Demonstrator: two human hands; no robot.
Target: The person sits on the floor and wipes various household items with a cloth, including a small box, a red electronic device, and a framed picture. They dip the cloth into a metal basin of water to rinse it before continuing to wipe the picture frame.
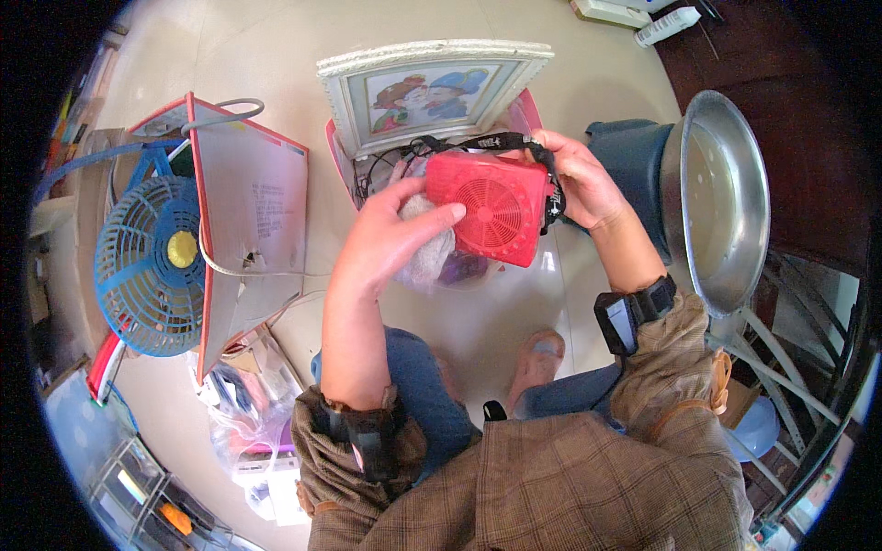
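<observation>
A red plastic box-shaped device with a round grille, perhaps a portable speaker, is held above a pink container. My left hand grips its left side, the thumb lying on the front face. A black strap with white lettering runs along the device's top and right side. My right hand holds this strap near the upper right corner. Black cables and a pale bundle in clear plastic show in the container, partly hidden by the device and my left hand. A white-framed picture stands in its far side.
On the left, a blue fan stands behind an open cardboard box. Plastic-bagged items lie below it. A steel basin rests tilted against a dark blue stool or bucket on the right, beside a dark table.
</observation>
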